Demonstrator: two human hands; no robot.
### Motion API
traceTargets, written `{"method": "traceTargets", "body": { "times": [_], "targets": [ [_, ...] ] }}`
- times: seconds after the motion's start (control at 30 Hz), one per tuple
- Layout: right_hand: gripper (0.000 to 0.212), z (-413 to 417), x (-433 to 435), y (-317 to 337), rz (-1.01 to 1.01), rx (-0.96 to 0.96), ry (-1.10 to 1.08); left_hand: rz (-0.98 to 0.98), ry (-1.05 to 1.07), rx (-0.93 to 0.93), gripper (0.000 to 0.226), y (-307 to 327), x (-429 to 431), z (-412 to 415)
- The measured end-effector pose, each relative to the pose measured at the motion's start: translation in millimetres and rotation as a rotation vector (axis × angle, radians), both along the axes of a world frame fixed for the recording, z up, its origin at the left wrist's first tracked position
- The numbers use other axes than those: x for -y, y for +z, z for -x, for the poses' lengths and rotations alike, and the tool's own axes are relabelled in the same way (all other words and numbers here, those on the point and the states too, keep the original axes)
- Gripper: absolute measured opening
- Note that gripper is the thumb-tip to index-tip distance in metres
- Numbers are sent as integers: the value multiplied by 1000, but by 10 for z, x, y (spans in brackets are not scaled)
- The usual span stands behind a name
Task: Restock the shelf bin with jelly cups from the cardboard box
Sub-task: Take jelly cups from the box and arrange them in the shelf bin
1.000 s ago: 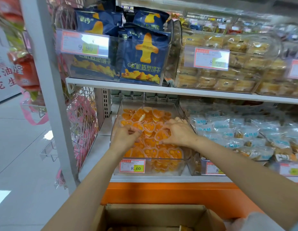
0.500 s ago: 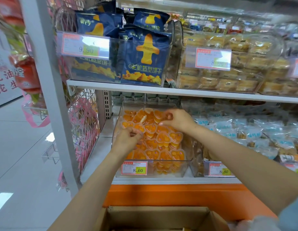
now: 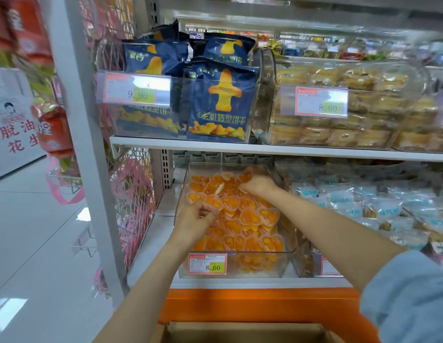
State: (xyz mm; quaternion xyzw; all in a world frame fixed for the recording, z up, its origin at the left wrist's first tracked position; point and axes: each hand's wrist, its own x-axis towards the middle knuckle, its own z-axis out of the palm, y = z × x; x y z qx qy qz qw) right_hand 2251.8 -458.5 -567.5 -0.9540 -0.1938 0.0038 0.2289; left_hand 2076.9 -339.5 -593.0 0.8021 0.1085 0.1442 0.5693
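Centre-left, the left hand (image 3: 195, 220) curls its fingers onto orange jelly cups (image 3: 250, 216) heaped in the clear shelf bin (image 3: 265, 274); the right hand (image 3: 259, 185) bends over the rear cups; neither grip is clear. Cardboard box (image 3: 240, 333) bottom centre

At centre frame, the shelf bin (image 3: 287, 264) sits on the lower shelf (image 3: 151, 246) and holds the jelly cups (image 3: 250, 216), with a price tag (image 3: 207, 263) on its front wall. The left hand (image 3: 194, 220) lies over the cups at the bin's left side, and the right hand (image 3: 259, 185) is farther back, near the rear wall. Above, on the upper shelf (image 3: 289, 151), a bin of biscuit packets (image 3: 215, 105) stands left of a bin of wrapped cakes (image 3: 339, 125); bagged snacks (image 3: 364, 206) lie just right of the shelf bin, and the cardboard box (image 3: 240, 332) sits at the bottom edge, below and in front.
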Motion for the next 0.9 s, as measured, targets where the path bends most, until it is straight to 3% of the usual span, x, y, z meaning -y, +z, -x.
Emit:
{"method": "traceTargets", "body": {
  "times": [0.17,0.23,0.3,0.4,0.5,0.63,0.77,0.9],
  "targets": [
    [54,321,216,154,-173,26,223,115,5,-10,11,3,39,-13],
    [44,542,263,139,-191,50,334,287,-43,-44,8,12,119,-6],
    [43,781,293,107,-176,73,404,459,-103,-83,23,5,184,-11],
    [61,958,352,73,-119,84,463,528,-103,-98,21,-13,201,-14],
    [71,971,387,50,-76,33,515,493,-95,-96,16,-31,179,8],
    [67,915,362,53,-19,64,508,397,-97,-136,18,-9,150,29],
    [65,767,282,-12,189,160,392,88,105,-95,21,16,6,1],
    [67,711,211,-126,341,196,339,73,122,-93,18,34,-80,27]
  ]
}}
